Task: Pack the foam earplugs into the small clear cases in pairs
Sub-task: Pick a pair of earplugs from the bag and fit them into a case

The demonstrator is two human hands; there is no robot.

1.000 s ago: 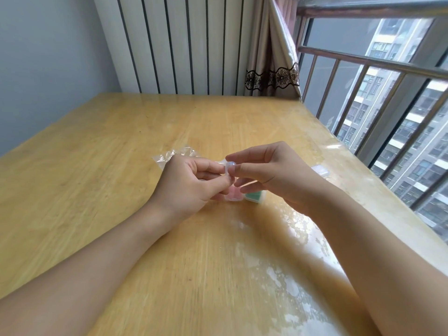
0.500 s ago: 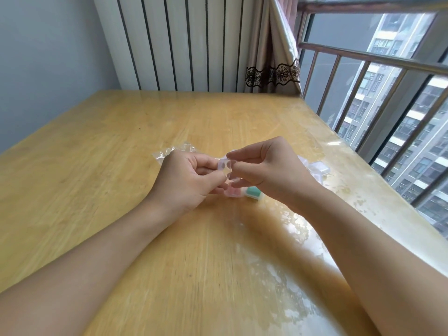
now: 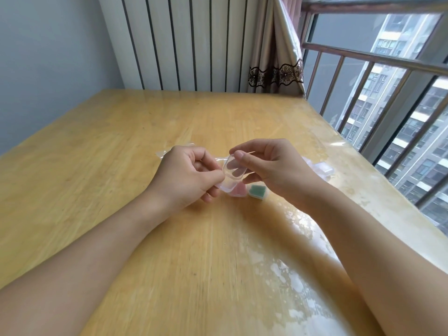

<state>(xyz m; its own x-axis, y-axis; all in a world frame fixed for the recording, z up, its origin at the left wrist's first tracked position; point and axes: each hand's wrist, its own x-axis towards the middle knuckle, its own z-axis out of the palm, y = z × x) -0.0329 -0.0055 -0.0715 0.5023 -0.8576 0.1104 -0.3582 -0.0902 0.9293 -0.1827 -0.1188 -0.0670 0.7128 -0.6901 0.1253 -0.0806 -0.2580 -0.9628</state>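
A small clear case [image 3: 233,171] is held open above the middle of the wooden table [image 3: 121,146]. My left hand [image 3: 186,177] grips its lower half. My right hand [image 3: 271,166] pinches the raised lid between thumb and forefinger. Below them on the table lie a case with pink earplugs [image 3: 238,190] and a case with green earplugs [image 3: 257,191]. I cannot tell whether the held case has earplugs inside.
A crinkled clear plastic bag [image 3: 167,151] lies behind my left hand. Several more clear cases [image 3: 323,169] sit behind my right wrist near the table's right edge. A railing [image 3: 378,59] and window run along the right; a curtain [image 3: 274,57] hangs at the back.
The case's lid has swung up and open between my hands. Both hands have risen a little and stayed close together.
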